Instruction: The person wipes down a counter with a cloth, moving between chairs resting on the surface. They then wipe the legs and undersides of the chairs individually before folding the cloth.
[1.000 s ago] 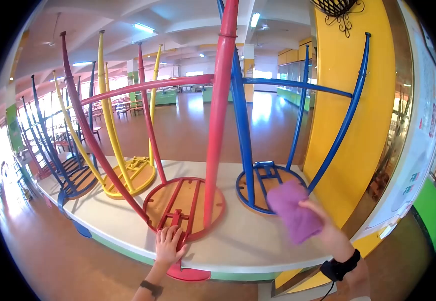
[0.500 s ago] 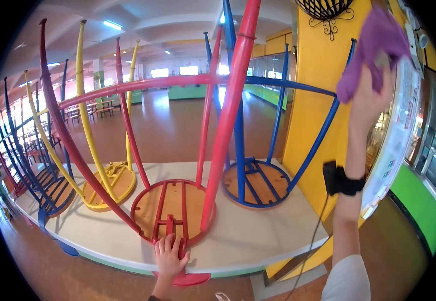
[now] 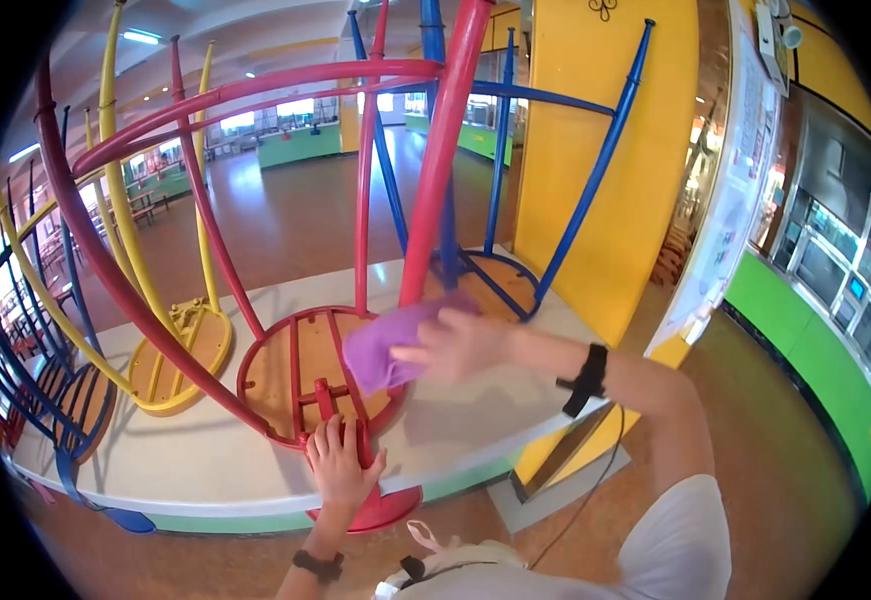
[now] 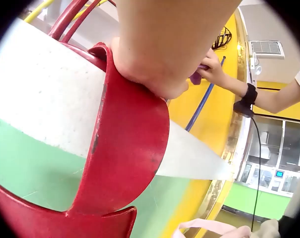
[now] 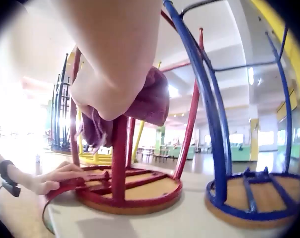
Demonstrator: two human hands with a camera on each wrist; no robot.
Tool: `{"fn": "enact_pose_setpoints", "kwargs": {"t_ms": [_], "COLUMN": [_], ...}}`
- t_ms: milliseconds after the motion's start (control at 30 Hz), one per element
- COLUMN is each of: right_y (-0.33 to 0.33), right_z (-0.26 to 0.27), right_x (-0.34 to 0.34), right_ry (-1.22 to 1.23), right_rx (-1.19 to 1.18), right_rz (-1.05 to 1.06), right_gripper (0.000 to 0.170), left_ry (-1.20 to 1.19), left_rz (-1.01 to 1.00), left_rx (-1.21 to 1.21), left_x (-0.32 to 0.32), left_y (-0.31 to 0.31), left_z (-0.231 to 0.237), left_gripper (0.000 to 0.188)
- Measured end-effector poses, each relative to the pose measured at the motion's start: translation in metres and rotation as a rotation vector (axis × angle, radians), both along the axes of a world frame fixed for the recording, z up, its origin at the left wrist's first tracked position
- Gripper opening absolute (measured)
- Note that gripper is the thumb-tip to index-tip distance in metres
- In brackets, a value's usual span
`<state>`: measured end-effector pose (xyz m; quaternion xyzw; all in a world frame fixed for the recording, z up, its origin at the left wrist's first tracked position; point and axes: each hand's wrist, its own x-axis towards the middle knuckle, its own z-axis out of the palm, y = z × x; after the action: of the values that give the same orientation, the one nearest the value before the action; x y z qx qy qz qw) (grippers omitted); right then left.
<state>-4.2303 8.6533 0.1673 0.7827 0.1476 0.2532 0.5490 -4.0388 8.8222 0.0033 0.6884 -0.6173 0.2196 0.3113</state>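
Note:
A red chair (image 3: pixel 295 350) stands upside down on the table, its round seat flat on the top and its legs pointing up. My left hand (image 3: pixel 343 465) rests on the red metal at the seat's near edge, fingers laid forward over it. Below that hand, the curved red backrest (image 4: pixel 125 144) hangs past the table edge. My right hand (image 3: pixel 450 345) holds a purple cloth (image 3: pixel 385 345) by the near right leg of this chair. In the right wrist view the cloth (image 5: pixel 152 101) is bunched beside the red leg (image 5: pixel 119 163), whose upper part is hidden by the hand.
A blue upturned chair (image 3: pixel 500 275) stands behind on the right, beside a yellow pillar (image 3: pixel 605 170). Yellow (image 3: pixel 180 365) and dark blue (image 3: pixel 85 415) upturned chairs stand on the left. A cable (image 3: pixel 590 510) hangs from my right wrist. The white table's (image 3: pixel 485 400) front edge is close to me.
My right hand swung up high on the right with the cloth, then came down and left to the red chair's leg. The left hand stays on the red chair. The view has tilted down.

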Motion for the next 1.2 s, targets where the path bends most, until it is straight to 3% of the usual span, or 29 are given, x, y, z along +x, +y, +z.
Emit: {"fn": "enact_pose_setpoints", "kwargs": {"t_ms": [100,200,233,267,400,467,500,567,667,733,800,833,900,933,967,1033,1067,1100,1167,1200], "right_y": [0.011,0.012,0.017,0.023,0.035,0.038,0.034,0.029,0.039,0.043,0.052,0.062,0.054,0.048,0.052,0.050,0.047,0.045,0.046,0.054], "right_z": [0.056,0.114,0.133,0.145,0.101,0.032,-0.007,-0.081,-0.090,-0.061,-0.010,0.027,0.083,0.106,0.117,0.114,0.102,0.079,0.006,-0.026], "right_x": [-0.014,-0.007,-0.010,-0.006,0.027,0.036,0.040,0.044,0.047,0.047,0.046,0.044,0.039,0.034,0.030,0.025,0.026,0.026,0.035,0.030], "right_ry": [-0.020,-0.474,-0.583,-0.675,-0.738,-0.526,-0.397,-0.137,-0.023,-0.103,-0.342,-0.402,-0.682,-0.772,-0.867,-0.885,-0.772,-0.660,-0.474,-0.328], "right_rx": [-0.017,-0.002,-0.069,-0.024,0.118,0.109,0.055,0.228,0.335,0.348,0.259,0.289,0.217,0.099,0.078,0.128,0.142,0.154,0.404,0.101], "right_rz": [-0.106,-0.043,-0.165,-0.127,-0.153,-0.314,-0.262,-0.288,-0.311,-0.309,-0.338,-0.481,-0.368,-0.169,-0.186,-0.278,-0.308,-0.339,-0.376,-0.407], "right_gripper": [0.018,0.016,0.017,0.019,0.021,0.025,0.021,0.020,0.021,0.019,0.020,0.022,0.022,0.024,0.023,0.036,0.034,0.032,0.033,0.025], "left_ry": [0.025,0.101,0.165,0.084,-0.054,-0.010,0.020,-0.015,0.032,0.017,0.008,0.017,0.024,-0.014,-0.009,0.001,0.001,-0.005,-0.013,-0.003], "left_rz": [-0.018,-0.083,-0.129,-0.152,-0.264,-0.305,-0.337,-0.327,-0.347,-0.350,-0.359,-0.357,-0.348,-0.343,-0.345,-0.347,-0.349,-0.346,-0.354,-0.360], "left_rx": [-0.004,0.024,0.034,0.028,0.033,0.033,0.019,-0.027,0.006,-0.007,-0.023,-0.012,0.000,-0.028,-0.021,-0.031,-0.035,-0.043,-0.060,-0.042], "left_x": [-0.001,0.001,0.006,0.011,0.030,0.040,0.045,0.048,0.045,0.046,0.049,0.050,0.048,0.049,0.048,0.048,0.049,0.049,0.048,0.049], "left_y": [0.002,0.006,0.005,0.004,-0.007,-0.011,-0.011,-0.011,-0.009,-0.009,-0.010,-0.010,-0.009,-0.010,-0.010,-0.010,-0.011,-0.010,-0.010,-0.010], "left_z": [0.004,0.013,0.017,0.026,0.036,0.022,0.016,0.017,0.015,0.016,0.014,0.015,0.016,0.015,0.014,0.016,0.016,0.016,0.016,0.016], "left_gripper": [0.060,0.053,0.049,0.040,0.034,0.033,0.032,0.030,0.030,0.030,0.030,0.030,0.030,0.030,0.030,0.029,0.029,0.029,0.029,0.029]}}
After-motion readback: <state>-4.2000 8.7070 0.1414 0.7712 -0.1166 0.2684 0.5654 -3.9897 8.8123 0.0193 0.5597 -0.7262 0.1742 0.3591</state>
